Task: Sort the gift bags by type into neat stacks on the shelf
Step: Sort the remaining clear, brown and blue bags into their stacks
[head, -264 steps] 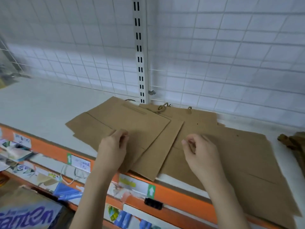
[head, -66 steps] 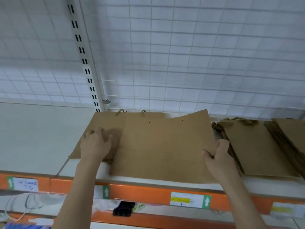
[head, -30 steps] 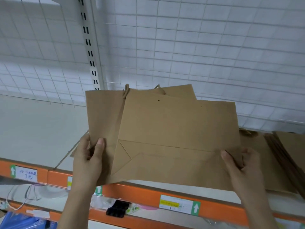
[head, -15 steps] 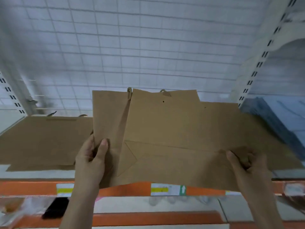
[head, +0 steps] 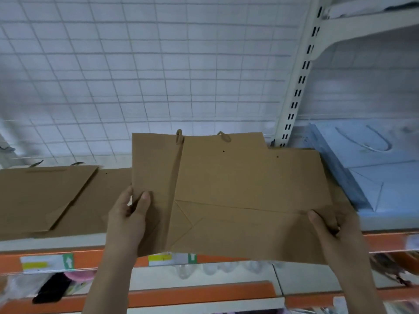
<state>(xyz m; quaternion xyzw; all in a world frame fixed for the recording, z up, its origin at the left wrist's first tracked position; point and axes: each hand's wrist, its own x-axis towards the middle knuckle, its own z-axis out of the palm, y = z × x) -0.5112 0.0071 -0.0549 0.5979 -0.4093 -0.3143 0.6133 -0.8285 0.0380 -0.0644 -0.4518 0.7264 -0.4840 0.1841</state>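
Observation:
I hold a few flat brown paper gift bags (head: 244,191) together, lifted above the shelf front. My left hand (head: 128,219) grips their lower left edge, thumb on top. My right hand (head: 333,236) pinches the lower right corner. Twisted paper handles stick up at the top edge. More brown bags (head: 47,198) lie flat on the white shelf (head: 52,243) to the left. A stack of light blue gift bags (head: 374,168) lies on the shelf to the right, partly behind the held bags.
A white wire grid (head: 145,71) backs the shelf. A slotted white upright (head: 297,87) stands between the brown and blue bags. The orange shelf edge (head: 90,259) carries price labels. Lower shelves hold assorted goods.
Over the last second the view has swung right along the shelf while both hands keep the same hold on the brown bags. The blue bags have come into view at right.

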